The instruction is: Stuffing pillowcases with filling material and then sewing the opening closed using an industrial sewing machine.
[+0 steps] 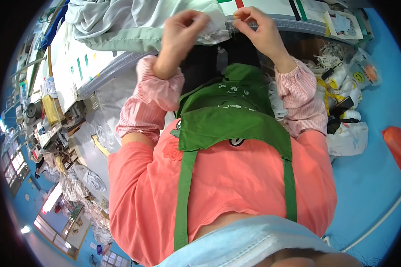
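Keeping the pale fabric [124,38] smooth, left of and behind the narrowly curled left hand [182,34], should help the similarly narrow right hand [263,36] work precisely beside the cloth's edge, the 2 staying level, though I cannot tell what either holds.

The person wears a coral-pink shirt [236,187], a rose motif [172,150] at its ten o'clock, and a green apron [231,125] with matching straps [290,191] and white markings [222,86] (partly lost in folds). Gathered pink-striped sleeve covers [300,95] sit at eleven and one o'clock, a pale blue mask [254,240] at six, black trousers [200,62] at twelve.
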`<state>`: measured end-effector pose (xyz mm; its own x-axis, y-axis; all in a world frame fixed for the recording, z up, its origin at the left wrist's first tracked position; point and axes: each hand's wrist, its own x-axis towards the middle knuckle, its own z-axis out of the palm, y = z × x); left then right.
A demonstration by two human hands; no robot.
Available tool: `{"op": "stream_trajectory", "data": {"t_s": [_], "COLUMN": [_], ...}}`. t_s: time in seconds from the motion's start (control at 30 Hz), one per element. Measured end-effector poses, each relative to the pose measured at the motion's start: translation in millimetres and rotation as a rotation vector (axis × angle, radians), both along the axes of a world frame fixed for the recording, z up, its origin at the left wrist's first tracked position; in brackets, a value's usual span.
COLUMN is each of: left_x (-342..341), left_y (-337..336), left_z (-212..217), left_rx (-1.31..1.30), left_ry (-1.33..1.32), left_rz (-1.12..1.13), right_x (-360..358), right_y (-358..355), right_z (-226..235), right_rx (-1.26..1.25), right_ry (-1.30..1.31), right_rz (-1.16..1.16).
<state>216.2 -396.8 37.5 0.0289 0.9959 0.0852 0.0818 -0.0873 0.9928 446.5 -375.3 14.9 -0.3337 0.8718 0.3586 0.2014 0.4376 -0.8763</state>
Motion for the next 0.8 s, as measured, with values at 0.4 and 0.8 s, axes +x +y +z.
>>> {"op": "stream_trajectory", "data": {"t_s": [0.4, 0.8], "left_x": [-26.9, -57.9], "left_y": [117.5, 163.3], "left_z": [7.2, -37.0], "left_rx": [1.190, 0.973], "left_ry": [1.142, 1.141], "left_rz": [-0.200, -0.457], "right_x": [-16.5, -35.4], "right_y": [11.2, -2.6], "right_z": [-46.1, -32.4], "right_rx": [0.907, 0.694], "right_ry": [-0.441, -0.346], "right_rz": [0.044, 0.005]}}
